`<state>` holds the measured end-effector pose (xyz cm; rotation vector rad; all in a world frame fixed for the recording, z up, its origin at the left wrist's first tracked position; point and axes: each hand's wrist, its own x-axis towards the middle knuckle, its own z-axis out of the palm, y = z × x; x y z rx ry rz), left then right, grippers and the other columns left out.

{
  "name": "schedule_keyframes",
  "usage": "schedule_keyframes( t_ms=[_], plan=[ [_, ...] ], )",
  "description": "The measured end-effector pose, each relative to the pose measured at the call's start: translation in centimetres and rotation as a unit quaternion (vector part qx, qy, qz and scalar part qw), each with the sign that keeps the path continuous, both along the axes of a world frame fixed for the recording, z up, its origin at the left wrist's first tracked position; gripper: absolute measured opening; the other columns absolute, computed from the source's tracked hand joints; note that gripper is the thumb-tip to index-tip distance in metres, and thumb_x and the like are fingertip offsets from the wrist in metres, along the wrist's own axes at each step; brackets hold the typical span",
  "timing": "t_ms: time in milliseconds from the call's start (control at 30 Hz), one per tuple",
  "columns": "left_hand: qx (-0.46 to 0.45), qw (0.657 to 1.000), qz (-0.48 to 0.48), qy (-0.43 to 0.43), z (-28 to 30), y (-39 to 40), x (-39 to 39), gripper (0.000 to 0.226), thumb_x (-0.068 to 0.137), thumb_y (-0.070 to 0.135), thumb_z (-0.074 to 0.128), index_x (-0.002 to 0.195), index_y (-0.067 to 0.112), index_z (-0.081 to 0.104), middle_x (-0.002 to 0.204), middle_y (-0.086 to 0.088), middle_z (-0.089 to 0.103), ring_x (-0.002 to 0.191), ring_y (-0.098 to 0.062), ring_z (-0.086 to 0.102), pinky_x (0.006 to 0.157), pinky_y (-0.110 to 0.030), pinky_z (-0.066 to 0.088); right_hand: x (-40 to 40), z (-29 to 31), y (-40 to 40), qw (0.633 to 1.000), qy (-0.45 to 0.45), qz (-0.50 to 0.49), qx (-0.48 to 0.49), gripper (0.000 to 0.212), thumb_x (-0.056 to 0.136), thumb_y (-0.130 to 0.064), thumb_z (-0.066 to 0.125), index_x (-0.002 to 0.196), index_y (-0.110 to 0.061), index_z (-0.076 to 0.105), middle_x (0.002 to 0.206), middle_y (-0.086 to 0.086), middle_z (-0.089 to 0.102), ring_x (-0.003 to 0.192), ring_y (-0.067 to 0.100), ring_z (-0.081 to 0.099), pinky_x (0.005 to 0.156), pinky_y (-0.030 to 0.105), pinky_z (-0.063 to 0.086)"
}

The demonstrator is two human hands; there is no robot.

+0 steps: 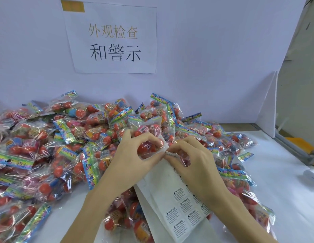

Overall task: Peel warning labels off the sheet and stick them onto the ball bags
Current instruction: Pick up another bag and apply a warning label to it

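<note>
A white label sheet (168, 200) with several black-printed warning labels lies slanted under my hands, its lower end towards me. My left hand (135, 158) grips a clear ball bag (149, 135) of red balls together with the sheet's top edge. My right hand (191, 160) pinches a small warning label (170, 153) at the top of the sheet, right next to my left thumb. My right palm covers part of the sheet.
Several clear bags of red balls (47, 146) with rainbow headers are heaped across the white table (284, 199), left, behind and right of my hands. A printed paper sign (114, 39) hangs on the back wall. A white partition (268, 109) stands at the right.
</note>
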<state>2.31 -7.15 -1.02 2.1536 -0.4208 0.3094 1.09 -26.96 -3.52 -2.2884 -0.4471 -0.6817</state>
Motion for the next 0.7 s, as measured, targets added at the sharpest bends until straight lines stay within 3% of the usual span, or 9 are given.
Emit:
schedule_keyframes(
  t_ms=[100,167,300,433,500,567,600,700],
  plan=[
    [0.022,1.000,0.001,0.011,0.3,0.4,0.0,0.009,0.087,0.045,0.080,0.091,0.047,0.073,0.116,0.008,0.054,0.123,0.009,0.043,0.089,0.002,0.031,0.0,0.2,-0.4,1.000,-0.009,-0.003,0.007,0.008,0.094,-0.027,0.077,0.099,-0.021,0.075,0.099,-0.010,0.061,0.095,0.010,0.059,0.084,0.023,0.046],
    [0.020,1.000,-0.007,0.018,0.4,0.6,-0.1,0.007,0.087,0.044,0.079,0.090,0.048,0.075,0.111,0.016,0.056,0.120,0.021,0.036,0.089,0.005,0.027,0.0,0.3,-0.5,1.000,-0.014,-0.004,0.007,0.008,0.094,-0.026,0.077,0.099,-0.021,0.076,0.099,-0.010,0.062,0.096,0.011,0.060,0.085,0.024,0.047],
    [0.001,0.999,-0.009,0.034,0.4,0.2,-0.2,0.006,0.087,0.045,0.080,0.092,0.047,0.078,0.119,0.013,0.063,0.129,0.003,0.040,0.098,0.000,0.027,0.1,0.4,-0.7,0.999,-0.024,-0.005,0.021,0.005,0.093,-0.023,0.078,0.098,-0.022,0.077,0.098,-0.010,0.063,0.092,0.007,0.060,0.082,0.023,0.047],
    [-0.041,0.997,0.022,0.056,-0.1,-0.8,-0.1,0.006,0.091,0.038,0.078,0.087,0.043,0.077,0.116,0.021,0.065,0.148,-0.004,0.026,0.119,-0.029,0.020,0.1,0.5,-0.6,0.999,-0.030,-0.007,0.028,0.011,0.092,-0.028,0.079,0.103,-0.024,0.078,0.100,-0.011,0.064,0.091,0.006,0.060,0.081,0.019,0.047],
    [-0.065,0.995,0.034,0.062,-0.5,-1.3,0.1,0.012,0.093,0.035,0.077,0.084,0.043,0.076,0.102,0.042,0.063,0.149,-0.002,0.018,0.120,-0.033,0.014,0.0,0.4,-0.4,0.999,-0.033,-0.015,0.032,0.016,0.092,-0.030,0.079,0.106,-0.024,0.075,0.102,-0.010,0.063,0.092,0.008,0.061,0.083,0.023,0.049],
    [-0.074,0.995,0.041,0.058,-0.8,-1.6,0.3,0.016,0.094,0.032,0.077,0.082,0.043,0.075,0.093,0.054,0.056,0.154,-0.012,0.018,0.126,-0.041,0.011,-0.1,0.2,-0.3,0.998,-0.049,-0.026,0.021,0.015,0.092,-0.029,0.079,0.103,-0.021,0.075,0.100,-0.008,0.064,0.093,0.011,0.062,0.083,0.030,0.052],
    [-0.076,0.995,0.039,0.057,-1.0,-1.7,0.4,0.018,0.094,0.031,0.076,0.081,0.043,0.074,0.094,0.054,0.058,0.156,-0.016,0.017,0.128,-0.041,0.005,-0.1,0.2,-0.2,0.998,-0.056,-0.030,0.011,0.015,0.092,-0.030,0.079,0.102,-0.019,0.077,0.099,-0.007,0.065,0.093,0.014,0.063,0.083,0.034,0.053],
    [-0.085,0.994,0.034,0.059,-1.2,-1.6,0.6,0.020,0.096,0.032,0.074,0.081,0.044,0.074,0.099,0.038,0.071,0.158,-0.014,0.010,0.117,-0.026,-0.003,-0.3,0.3,0.0,0.998,-0.063,-0.029,-0.006,0.023,0.090,-0.038,0.077,0.102,-0.019,0.080,0.099,-0.007,0.067,0.094,0.016,0.066,0.082,0.039,0.056]
  ],
)
